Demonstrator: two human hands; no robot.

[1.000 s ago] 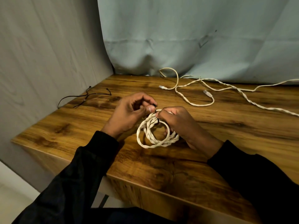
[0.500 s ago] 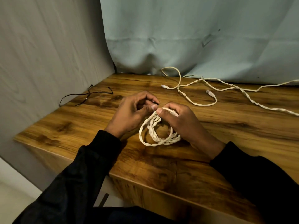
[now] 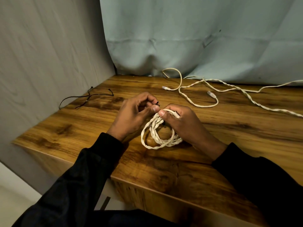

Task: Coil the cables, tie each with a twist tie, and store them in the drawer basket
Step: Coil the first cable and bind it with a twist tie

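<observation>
Head view: the left hand [image 3: 134, 115] is curled, thumb and forefinger pinching a short black tie [image 3: 157, 102] whose end pokes up just above the thumbnail. The right hand [image 3: 183, 123] grips the top of the coil [image 3: 157, 136], thumb pressed over the bundled strands, with a clear plug [image 3: 175, 114] lying against its fingers. The two thumbs almost touch. The tie seems to pass round the strands under the right thumb, though the fingers hide that spot. The coil hangs from the grip with its lower loops resting on the table [image 3: 229, 145], near the front edge. A loose cable [image 3: 205, 89] sprawls along the back, well apart from the hands, running off to the right. More black ties [image 3: 85, 97] lie at the left edge by the wall. Bare wood shows left and right of the hands.
</observation>
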